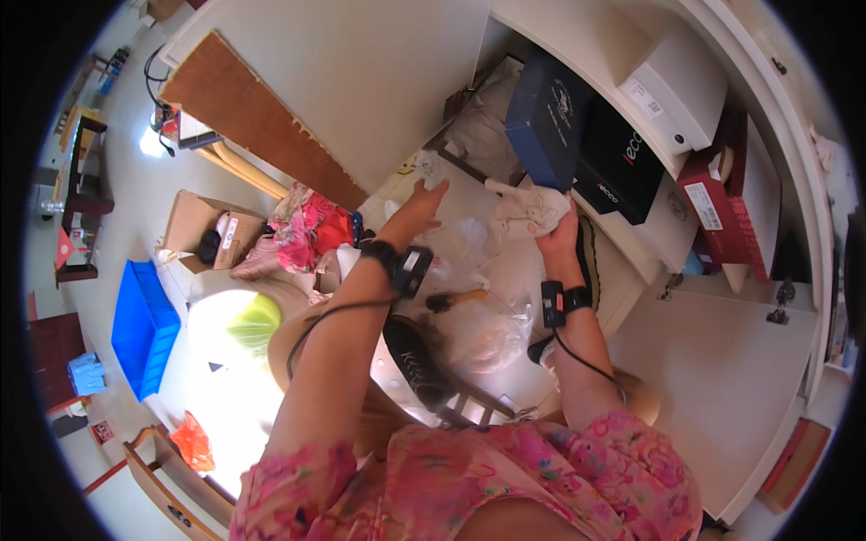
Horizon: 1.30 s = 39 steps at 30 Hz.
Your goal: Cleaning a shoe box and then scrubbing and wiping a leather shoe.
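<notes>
My right hand grips a pale, crumpled piece of thin material; whether it is paper or cloth I cannot tell. My left hand is stretched forward with its fingers apart and nothing in it. Just beyond those fingertips lies a crumpled whitish wad on the tiled floor. Below and between my hands, clear plastic bags are spread over the floor. A brush with a yellowish handle rests among them. Nearer to me is a dark lace-up shoe.
On the right stands an open cabinet holding a blue box, black shoe boxes, a white box and a dark red box. Its door hangs open. At left are a cardboard box, floral cloth and a blue crate.
</notes>
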Available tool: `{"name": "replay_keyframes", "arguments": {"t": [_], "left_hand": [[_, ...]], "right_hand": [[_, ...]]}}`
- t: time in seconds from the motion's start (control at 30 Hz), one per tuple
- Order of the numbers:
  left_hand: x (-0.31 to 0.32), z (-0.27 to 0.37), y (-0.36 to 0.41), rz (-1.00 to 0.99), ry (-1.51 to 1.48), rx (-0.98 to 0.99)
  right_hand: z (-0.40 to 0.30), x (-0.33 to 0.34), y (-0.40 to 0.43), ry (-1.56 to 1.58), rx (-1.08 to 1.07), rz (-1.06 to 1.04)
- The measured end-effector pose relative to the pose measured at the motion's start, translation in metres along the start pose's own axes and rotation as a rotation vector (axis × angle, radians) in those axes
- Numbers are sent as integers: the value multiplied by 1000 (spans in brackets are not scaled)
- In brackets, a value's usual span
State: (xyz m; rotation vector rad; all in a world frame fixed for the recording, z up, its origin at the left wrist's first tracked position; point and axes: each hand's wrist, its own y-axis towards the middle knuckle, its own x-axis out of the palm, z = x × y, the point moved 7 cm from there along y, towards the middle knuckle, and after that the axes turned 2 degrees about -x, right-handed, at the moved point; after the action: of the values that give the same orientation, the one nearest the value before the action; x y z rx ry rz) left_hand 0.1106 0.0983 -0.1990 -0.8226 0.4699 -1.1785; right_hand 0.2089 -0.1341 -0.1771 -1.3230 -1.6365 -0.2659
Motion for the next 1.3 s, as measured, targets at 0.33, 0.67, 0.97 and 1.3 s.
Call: {"name": "replay_keyframes", "arguments": {"t": [0.33,0.67,0.97,1.3], "left_hand": [[10,-4,145,-54,-348,122],[38,18,110,-130,-588,335],[29,40,91,23,-362,331],[22,45,111,130,-310,337]], "right_hand": [[-10,-41,-2,-181,86,312],[23,-70,45,-385,50,289],[7,-52,52,-682,-27,483],[-4,-56,53,-772,-52,522]]}}
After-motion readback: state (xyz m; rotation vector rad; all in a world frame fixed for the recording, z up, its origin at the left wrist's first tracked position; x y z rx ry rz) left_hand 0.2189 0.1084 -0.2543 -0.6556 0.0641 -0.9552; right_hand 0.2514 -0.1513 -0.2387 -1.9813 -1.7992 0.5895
